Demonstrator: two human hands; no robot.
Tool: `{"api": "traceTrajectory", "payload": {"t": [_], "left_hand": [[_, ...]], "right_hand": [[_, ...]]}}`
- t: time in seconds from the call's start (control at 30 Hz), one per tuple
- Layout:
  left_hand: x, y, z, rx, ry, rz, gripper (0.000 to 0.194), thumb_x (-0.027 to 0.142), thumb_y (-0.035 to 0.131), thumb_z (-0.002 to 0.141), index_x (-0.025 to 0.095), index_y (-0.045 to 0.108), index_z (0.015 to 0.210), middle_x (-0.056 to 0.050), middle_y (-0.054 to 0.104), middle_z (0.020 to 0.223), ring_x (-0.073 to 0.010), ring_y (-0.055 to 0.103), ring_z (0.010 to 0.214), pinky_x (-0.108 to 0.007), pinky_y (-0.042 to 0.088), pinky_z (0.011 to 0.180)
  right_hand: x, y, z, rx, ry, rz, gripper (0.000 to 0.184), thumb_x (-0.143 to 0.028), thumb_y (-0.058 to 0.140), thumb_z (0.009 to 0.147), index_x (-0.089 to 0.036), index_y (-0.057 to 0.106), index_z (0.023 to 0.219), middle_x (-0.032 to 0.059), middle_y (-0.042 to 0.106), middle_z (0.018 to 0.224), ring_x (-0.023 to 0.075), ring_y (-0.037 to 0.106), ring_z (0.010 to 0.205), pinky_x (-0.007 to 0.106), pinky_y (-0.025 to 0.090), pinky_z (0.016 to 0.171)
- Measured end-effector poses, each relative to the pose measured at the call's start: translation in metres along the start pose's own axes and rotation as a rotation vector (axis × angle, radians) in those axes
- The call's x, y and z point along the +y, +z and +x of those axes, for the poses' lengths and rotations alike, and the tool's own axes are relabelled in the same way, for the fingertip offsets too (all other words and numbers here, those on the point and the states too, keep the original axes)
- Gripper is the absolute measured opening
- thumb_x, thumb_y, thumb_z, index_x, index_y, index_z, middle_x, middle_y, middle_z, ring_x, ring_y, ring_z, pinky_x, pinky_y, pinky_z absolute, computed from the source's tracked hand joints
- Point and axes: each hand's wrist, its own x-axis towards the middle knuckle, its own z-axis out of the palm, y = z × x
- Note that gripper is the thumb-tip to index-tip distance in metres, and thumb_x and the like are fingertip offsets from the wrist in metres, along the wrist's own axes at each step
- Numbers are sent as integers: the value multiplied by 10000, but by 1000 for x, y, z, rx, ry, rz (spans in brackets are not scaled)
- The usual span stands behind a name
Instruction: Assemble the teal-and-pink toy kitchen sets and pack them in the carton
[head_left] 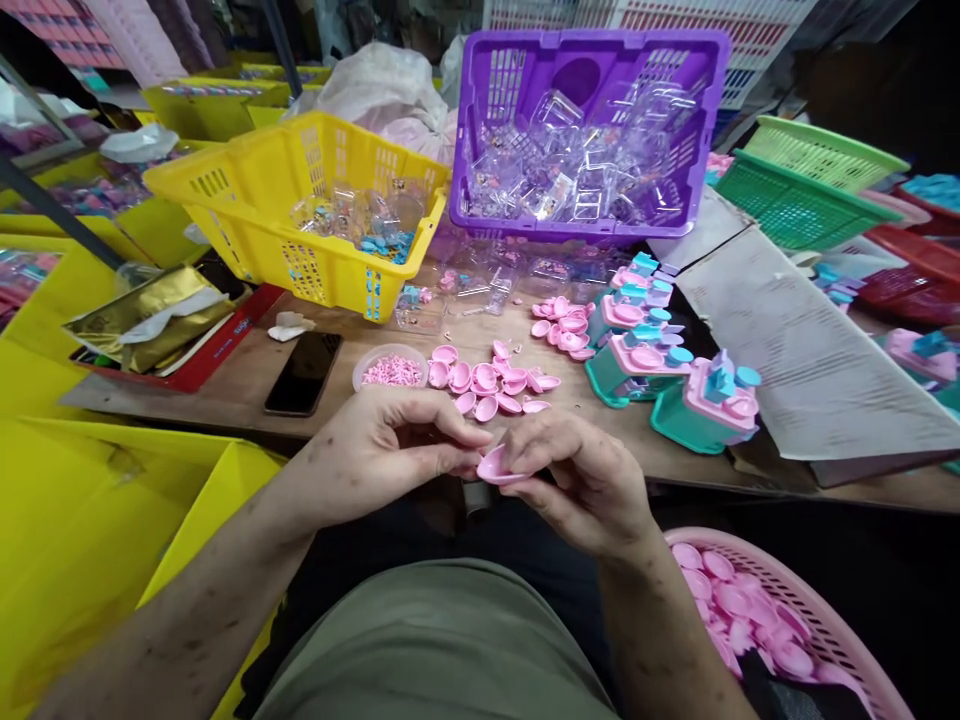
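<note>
My right hand [589, 480] pinches a small pink plastic bowl piece [496, 467] just above the table's near edge. My left hand [390, 440] is curled beside it, fingertips closed at the bowl's left rim; whether a tiny part sits in them is hidden. Just beyond my hands lies a heap of the same pink bowls [491, 380], with a small round dish of tiny pink parts [390, 368] to its left. A second cluster of pink bowls [564, 325] lies farther back.
Teal-and-pink toy units [701, 405] stand right of the bowls. A yellow basket [300, 215] and a purple basket [585, 130] hold clear plastic shells. A black phone [304, 372] lies at the left. A pink basket [780, 620] of pink pieces sits by my right knee.
</note>
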Motion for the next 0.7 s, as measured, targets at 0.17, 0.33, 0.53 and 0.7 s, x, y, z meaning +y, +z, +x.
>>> {"api": "traceTrajectory", "payload": {"t": [0.17,0.33,0.53,0.7], "left_hand": [[-7,3,0,-52,-41,87,137,264,859,962,224,890,1090,-65,859,950,-211,835,871,-273,692,810],[-29,-53,8,191,66,645,454,491,750,1029,283,751,1432,-99,825,1224,-293,778,1098,-389,637,1005],[-94,-138,16,209,-56,1395,366,542,589,1033,251,804,1084,-180,814,1108,-441,680,1091,-582,511,976],[-110,-138,18,153,-41,1482,311,418,645,1010,240,779,1227,-167,793,1185,-439,656,1127,-548,450,945]], "right_hand": [[-4,-3,-3,-26,0,-40,150,-168,818,1055,-241,728,1150,51,830,1055,180,826,988,305,689,911],[26,-43,-25,94,173,-458,77,-250,794,1057,-246,741,1001,122,777,1381,247,771,1257,416,670,1047],[100,-73,-65,333,500,-702,275,-471,689,1052,-209,760,1007,133,840,1078,258,824,926,416,707,850],[116,-66,-49,231,533,-770,208,-381,685,1019,-221,796,947,108,841,1075,266,813,1050,411,663,991]]}}
